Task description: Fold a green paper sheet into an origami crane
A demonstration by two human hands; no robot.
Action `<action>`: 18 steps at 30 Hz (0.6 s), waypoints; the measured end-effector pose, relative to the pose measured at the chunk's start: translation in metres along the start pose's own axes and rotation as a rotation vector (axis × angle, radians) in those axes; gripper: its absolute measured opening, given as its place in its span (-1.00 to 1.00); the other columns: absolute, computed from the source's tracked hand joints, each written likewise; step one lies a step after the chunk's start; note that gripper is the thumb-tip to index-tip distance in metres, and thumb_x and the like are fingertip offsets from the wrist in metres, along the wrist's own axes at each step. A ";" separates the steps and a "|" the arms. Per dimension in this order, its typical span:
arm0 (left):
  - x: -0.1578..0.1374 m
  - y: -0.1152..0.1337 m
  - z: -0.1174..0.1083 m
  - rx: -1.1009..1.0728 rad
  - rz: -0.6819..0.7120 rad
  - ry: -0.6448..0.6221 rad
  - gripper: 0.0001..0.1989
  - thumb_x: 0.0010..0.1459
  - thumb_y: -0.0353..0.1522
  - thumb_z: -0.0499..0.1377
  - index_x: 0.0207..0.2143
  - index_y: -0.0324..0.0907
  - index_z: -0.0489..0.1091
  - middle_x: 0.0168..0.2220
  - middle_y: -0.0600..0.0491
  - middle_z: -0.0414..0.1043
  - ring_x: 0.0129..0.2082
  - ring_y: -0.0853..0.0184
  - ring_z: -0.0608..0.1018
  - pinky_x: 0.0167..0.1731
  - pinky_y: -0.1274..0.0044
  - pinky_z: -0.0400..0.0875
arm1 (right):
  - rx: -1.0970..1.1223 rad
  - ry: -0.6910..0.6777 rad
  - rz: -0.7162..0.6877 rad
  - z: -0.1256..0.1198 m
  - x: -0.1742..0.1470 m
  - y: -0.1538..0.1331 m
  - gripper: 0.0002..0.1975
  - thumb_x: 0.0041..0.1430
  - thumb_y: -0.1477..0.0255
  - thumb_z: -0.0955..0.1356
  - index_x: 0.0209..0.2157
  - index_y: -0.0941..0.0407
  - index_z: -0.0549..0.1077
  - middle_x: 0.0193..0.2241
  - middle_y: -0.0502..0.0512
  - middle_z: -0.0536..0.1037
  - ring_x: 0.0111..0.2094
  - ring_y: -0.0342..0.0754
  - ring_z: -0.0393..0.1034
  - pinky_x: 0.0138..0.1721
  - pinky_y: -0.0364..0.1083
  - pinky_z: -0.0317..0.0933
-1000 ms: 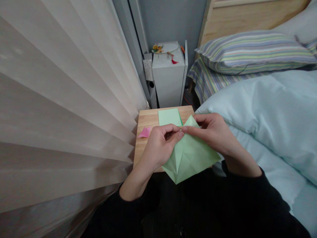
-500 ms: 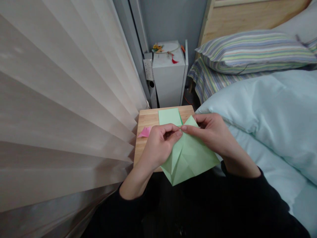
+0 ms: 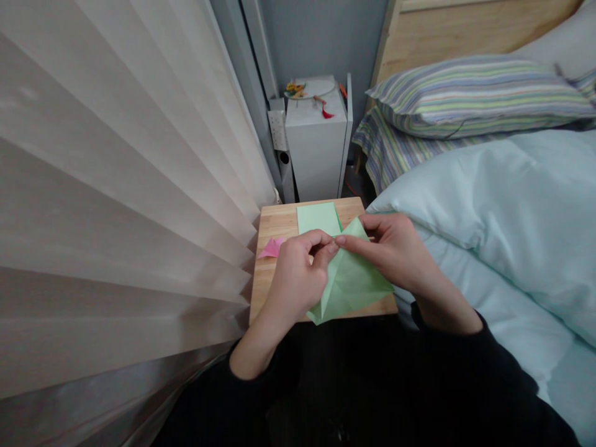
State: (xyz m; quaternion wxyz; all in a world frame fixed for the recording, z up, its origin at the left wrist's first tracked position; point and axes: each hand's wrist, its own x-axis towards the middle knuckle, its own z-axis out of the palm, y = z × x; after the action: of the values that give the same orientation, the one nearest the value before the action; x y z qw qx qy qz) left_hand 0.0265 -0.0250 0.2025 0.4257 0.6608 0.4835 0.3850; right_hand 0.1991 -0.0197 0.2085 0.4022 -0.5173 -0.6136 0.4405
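A creased sheet of light green paper (image 3: 354, 282) is held up over a small wooden table (image 3: 269, 282). My left hand (image 3: 300, 273) pinches its edge between thumb and fingertips. Right beside that pinch, my right hand (image 3: 388, 248) grips the same edge, its thumb on the near face and its fingers behind. The two thumb tips nearly meet. Fold lines run down the sheet to its lower corner. Behind it on the table lies a stack of green paper (image 3: 318, 217), partly covered by the hands. A small folded pink paper piece (image 3: 270, 248) rests left of my left hand.
A pleated curtain (image 3: 139, 186) hangs close along the left. On the right is a bed with a pale blue quilt (image 3: 503, 205) and a striped pillow (image 3: 479, 96). A white cabinet (image 3: 316, 152) with small items on top stands beyond the table.
The lower part of the green sheet has swung up and away from me, so less of it shows. Both hands keep their pinches and have shifted slightly left.
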 end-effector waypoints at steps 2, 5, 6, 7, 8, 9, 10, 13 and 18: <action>0.001 -0.001 0.000 0.002 -0.008 -0.019 -0.75 0.24 -0.36 0.16 -0.52 -0.18 0.38 -0.55 0.09 0.32 -0.47 0.36 0.32 -0.47 0.52 0.16 | 0.049 -0.018 0.027 -0.001 0.000 0.001 -0.60 0.06 0.13 0.50 -0.58 0.12 0.40 -0.60 -0.05 0.35 -0.52 -0.15 0.20 -0.55 -0.16 0.07; 0.002 -0.003 -0.001 -0.049 -0.037 -0.080 -0.75 0.25 -0.31 0.20 -0.50 -0.19 0.40 -0.54 0.11 0.31 -0.48 0.38 0.31 -0.47 0.53 0.18 | 0.076 -0.023 0.047 -0.003 0.001 0.002 -0.60 0.03 0.12 0.52 -0.56 0.13 0.43 -0.58 -0.03 0.40 -0.52 -0.15 0.23 -0.56 -0.16 0.09; 0.002 -0.003 -0.002 -0.082 -0.050 -0.103 -0.74 0.23 -0.27 0.23 -0.49 -0.19 0.40 -0.53 0.11 0.30 -0.48 0.38 0.31 -0.47 0.53 0.18 | 0.079 -0.024 0.049 -0.003 0.001 0.002 -0.60 0.03 0.12 0.53 -0.56 0.13 0.44 -0.58 -0.03 0.41 -0.52 -0.15 0.24 -0.57 -0.16 0.09; 0.002 -0.004 -0.003 -0.118 -0.063 -0.123 -0.73 0.21 -0.23 0.27 -0.48 -0.20 0.41 -0.53 0.12 0.29 -0.48 0.39 0.31 -0.47 0.54 0.19 | 0.082 -0.027 0.049 -0.004 0.001 0.002 -0.60 0.02 0.12 0.53 -0.55 0.13 0.44 -0.58 -0.03 0.42 -0.52 -0.15 0.24 -0.57 -0.16 0.09; 0.002 -0.005 -0.004 -0.150 -0.076 -0.142 -0.70 0.19 -0.19 0.29 -0.47 -0.20 0.41 -0.52 0.12 0.28 -0.48 0.40 0.30 -0.48 0.54 0.19 | 0.088 -0.032 0.050 -0.004 0.001 0.002 -0.60 0.01 0.12 0.54 -0.55 0.13 0.45 -0.57 -0.02 0.43 -0.52 -0.15 0.24 -0.57 -0.16 0.10; 0.002 -0.005 -0.004 -0.175 -0.090 -0.158 -0.68 0.18 -0.16 0.31 -0.47 -0.20 0.41 -0.52 0.12 0.28 -0.48 0.40 0.30 -0.48 0.54 0.19 | 0.095 -0.039 0.056 -0.004 0.001 0.002 -0.60 0.01 0.11 0.54 -0.55 0.13 0.46 -0.57 -0.02 0.44 -0.52 -0.15 0.25 -0.57 -0.16 0.11; 0.002 -0.006 -0.005 -0.193 -0.104 -0.171 -0.67 0.17 -0.14 0.32 -0.47 -0.20 0.42 -0.52 0.12 0.28 -0.48 0.41 0.30 -0.49 0.55 0.19 | 0.105 -0.049 0.066 -0.005 0.001 0.002 -0.60 0.01 0.11 0.54 -0.54 0.13 0.46 -0.56 -0.01 0.46 -0.52 -0.15 0.27 -0.57 -0.16 0.13; 0.001 -0.007 -0.006 -0.212 -0.127 -0.193 -0.66 0.17 -0.13 0.31 -0.48 -0.20 0.42 -0.52 0.11 0.31 -0.49 0.40 0.32 -0.50 0.55 0.21 | 0.144 -0.081 0.101 -0.005 0.000 0.002 -0.60 0.00 0.10 0.56 -0.53 0.13 0.46 -0.53 0.01 0.50 -0.50 -0.11 0.34 -0.54 -0.14 0.21; 0.001 -0.006 -0.006 -0.216 -0.127 -0.174 -0.65 0.15 -0.12 0.33 -0.50 -0.19 0.42 -0.52 0.10 0.34 -0.49 0.40 0.34 -0.51 0.55 0.23 | 0.171 -0.104 0.128 -0.005 0.000 0.002 -0.61 -0.02 0.10 0.57 -0.52 0.11 0.48 -0.54 0.02 0.52 -0.49 -0.07 0.40 -0.53 -0.12 0.27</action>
State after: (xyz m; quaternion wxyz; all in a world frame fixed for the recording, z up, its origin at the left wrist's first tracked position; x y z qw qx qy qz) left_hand 0.0194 -0.0217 0.1988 0.5581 0.6100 0.4415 0.3485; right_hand 0.2048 -0.0190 0.2082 0.3836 -0.4956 -0.5596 0.5423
